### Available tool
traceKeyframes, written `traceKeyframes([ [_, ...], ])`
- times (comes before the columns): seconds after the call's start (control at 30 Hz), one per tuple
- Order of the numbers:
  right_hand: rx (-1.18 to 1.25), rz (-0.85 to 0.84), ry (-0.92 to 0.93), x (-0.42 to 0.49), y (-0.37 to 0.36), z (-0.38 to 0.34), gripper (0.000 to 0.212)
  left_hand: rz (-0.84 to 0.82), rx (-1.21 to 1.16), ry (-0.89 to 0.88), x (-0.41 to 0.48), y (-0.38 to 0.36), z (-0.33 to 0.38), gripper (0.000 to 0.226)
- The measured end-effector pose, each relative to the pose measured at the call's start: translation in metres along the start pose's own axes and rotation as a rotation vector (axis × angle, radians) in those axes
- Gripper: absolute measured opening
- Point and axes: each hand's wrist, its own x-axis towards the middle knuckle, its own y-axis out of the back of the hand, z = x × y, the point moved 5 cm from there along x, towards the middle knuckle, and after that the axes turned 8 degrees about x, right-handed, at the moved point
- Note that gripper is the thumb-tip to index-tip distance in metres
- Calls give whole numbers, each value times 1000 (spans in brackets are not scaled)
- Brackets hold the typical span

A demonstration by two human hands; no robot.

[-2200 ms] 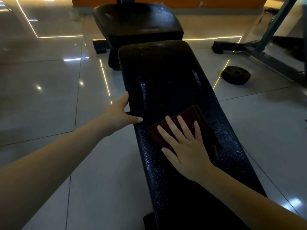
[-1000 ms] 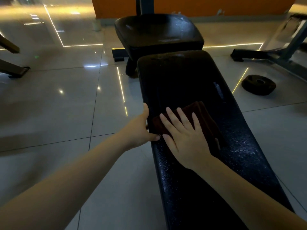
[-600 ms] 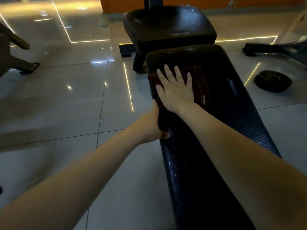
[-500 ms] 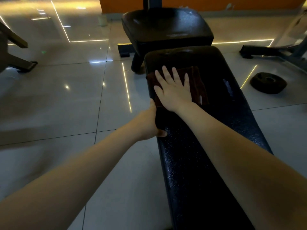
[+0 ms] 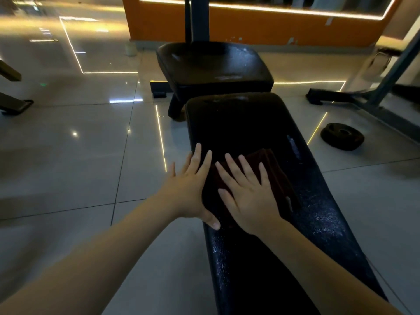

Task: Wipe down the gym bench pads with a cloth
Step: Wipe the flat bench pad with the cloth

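A long black bench pad [image 5: 245, 123] runs away from me, its near half speckled with wet sheen. A folded dark red cloth [image 5: 276, 176] lies on its middle left part. My right hand [image 5: 247, 196] presses flat on the cloth with fingers spread. My left hand [image 5: 188, 189] rests open on the pad's left edge, its thumb on the pad surface and fingers pointing forward, touching the cloth's left side. Beyond the long pad stands a shorter black seat pad [image 5: 213, 64].
A black weight plate [image 5: 342, 136] lies on the glossy tiled floor to the right. A grey machine frame [image 5: 363, 96] stands at the far right. An orange wall base [image 5: 250, 23] and a dark post [image 5: 196, 17] are behind the seat pad. More equipment [image 5: 9, 92] shows at the left edge.
My right hand has drawn the cloth back toward me from the pad's far end to its middle. My left hand opened from gripping the pad's edge and now lies flatter beside the cloth.
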Motion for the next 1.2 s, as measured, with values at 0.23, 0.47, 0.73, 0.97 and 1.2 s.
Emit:
traceKeyframes([
  [0.23,-9,-50,-119,83,1,0,57,55,-132,103,31,27,-17,149],
  [0.47,40,-75,-169,174,2,4,54,-69,-207,130,45,24,-7,163],
  [0.73,81,-105,-254,232,7,1,53,-144,-151,230,55,21,-1,170],
  [0.97,30,-100,-34,164,12,16,53,-163,-193,224,49,23,-1,168],
  [1.2,-22,-67,-18,129,14,31,53,-161,-177,215,55,20,0,171],
])
